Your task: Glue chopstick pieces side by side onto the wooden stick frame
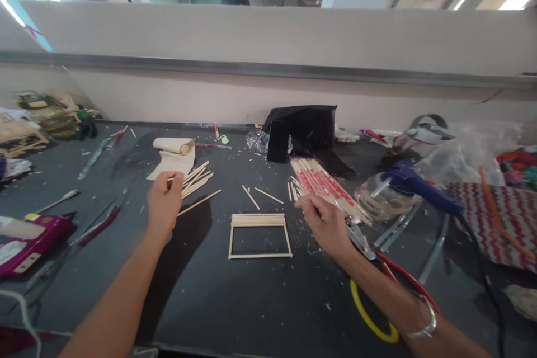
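Observation:
My left hand (pixel 163 201) is closed, fingers pressed together, beside a loose pile of thin wooden sticks (pixel 197 180). One longer stick (pixel 199 203) lies slanting from near this hand; whether the fingers grip any stick is hidden. My right hand (pixel 325 224) hovers with curled fingers close to plastic-wrapped sticks (pixel 327 184) with red print; what its fingers hold, if anything, cannot be made out. Between the hands lies a rectangular stick frame (pixel 260 256), its far side covered by several sticks laid side by side. Short loose sticks (pixel 268 196) lie beyond it.
At right are scissors (pixel 373 324) with yellow and red handles and a blue glue gun (pixel 419 184) on a plastic jar. A cloth roll (pixel 174 148) and a black box-like object (pixel 302 131) stand farther back. A purple device (pixel 37 243) lies left.

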A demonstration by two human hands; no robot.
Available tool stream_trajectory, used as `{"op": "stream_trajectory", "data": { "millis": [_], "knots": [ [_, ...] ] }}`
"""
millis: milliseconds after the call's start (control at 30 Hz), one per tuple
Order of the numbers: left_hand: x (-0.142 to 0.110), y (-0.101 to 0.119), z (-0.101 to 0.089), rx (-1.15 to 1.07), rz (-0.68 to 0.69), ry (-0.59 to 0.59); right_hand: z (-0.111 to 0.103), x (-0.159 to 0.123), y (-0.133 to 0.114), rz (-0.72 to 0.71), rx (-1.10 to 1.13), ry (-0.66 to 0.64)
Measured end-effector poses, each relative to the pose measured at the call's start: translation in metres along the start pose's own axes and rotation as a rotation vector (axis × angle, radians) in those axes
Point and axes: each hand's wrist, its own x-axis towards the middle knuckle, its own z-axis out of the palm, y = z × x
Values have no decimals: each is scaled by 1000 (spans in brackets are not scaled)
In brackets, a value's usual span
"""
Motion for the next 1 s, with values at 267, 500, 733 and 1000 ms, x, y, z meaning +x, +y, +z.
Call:
{"op": "stream_trajectory", "data": {
  "millis": [267, 500, 733, 1000],
  "knots": [
    [2, -3, -7, 727, 377, -413, 0, 0, -1, -8, 36, 32],
    [-5, -3, 3, 828, 364, -467, -1, 0, -3, 11, 59, 46],
    [-35, 21, 11, 292, 525, -179, -1, -3, -6, -142, -23, 81],
    [-31, 17, 12, 235, 350, -54, -46, 2, -25, -635, -485, 320]
  ]
}}
